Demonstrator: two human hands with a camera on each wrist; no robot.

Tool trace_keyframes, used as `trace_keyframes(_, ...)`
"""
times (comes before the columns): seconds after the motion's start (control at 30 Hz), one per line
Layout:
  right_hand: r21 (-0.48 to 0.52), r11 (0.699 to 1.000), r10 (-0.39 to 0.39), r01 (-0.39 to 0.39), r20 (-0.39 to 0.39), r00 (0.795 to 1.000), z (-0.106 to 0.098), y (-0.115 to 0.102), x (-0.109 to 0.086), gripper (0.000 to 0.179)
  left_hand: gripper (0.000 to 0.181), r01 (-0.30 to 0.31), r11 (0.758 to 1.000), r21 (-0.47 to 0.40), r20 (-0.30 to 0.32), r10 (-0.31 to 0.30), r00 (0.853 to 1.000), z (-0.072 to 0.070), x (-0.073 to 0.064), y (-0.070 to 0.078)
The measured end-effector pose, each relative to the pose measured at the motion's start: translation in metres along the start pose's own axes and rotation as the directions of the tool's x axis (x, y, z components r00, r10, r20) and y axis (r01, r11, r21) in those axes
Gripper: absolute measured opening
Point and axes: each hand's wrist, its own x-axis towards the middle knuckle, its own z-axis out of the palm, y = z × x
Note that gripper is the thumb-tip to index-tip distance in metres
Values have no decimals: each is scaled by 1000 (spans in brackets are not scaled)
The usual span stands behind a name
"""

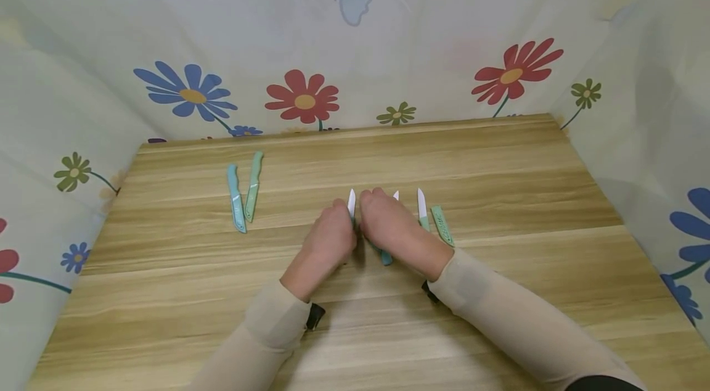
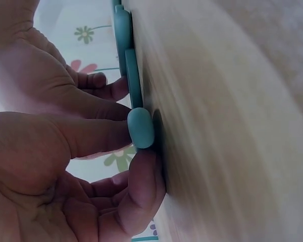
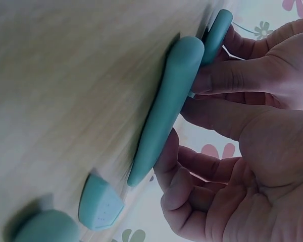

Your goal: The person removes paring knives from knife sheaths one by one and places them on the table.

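My left hand pinches the teal handle of a small knife between thumb and fingers; its pale blade points away from me. Close beside it, my right hand bends over a second knife, whose blue handle end and blade tip show past the hand. In the right wrist view a teal handle lies across in front of the right fingertips and hides what they hold, so I cannot tell. The left wrist view has the right fingers right at a flat teal piece.
Right of the hands lie a green-handled knife with bare blade and a green sheath. Far left, a blue sheathed knife and a green one form a V. A flowered sheet borders the wooden table.
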Motion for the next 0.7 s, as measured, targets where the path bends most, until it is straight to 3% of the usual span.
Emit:
trace_keyframes(0.37, -24, 999, -39, 38, -46, 998, 1, 1, -1, 16, 21, -27, 999, 37, -16, 27, 1000, 2, -1, 1)
trace_keyframes(0.7, -18, 1000, -5, 5, -43, 999, -2, 1, -2, 25, 24, 0, 1000, 20, -5, 0, 1000, 0, -3, 1)
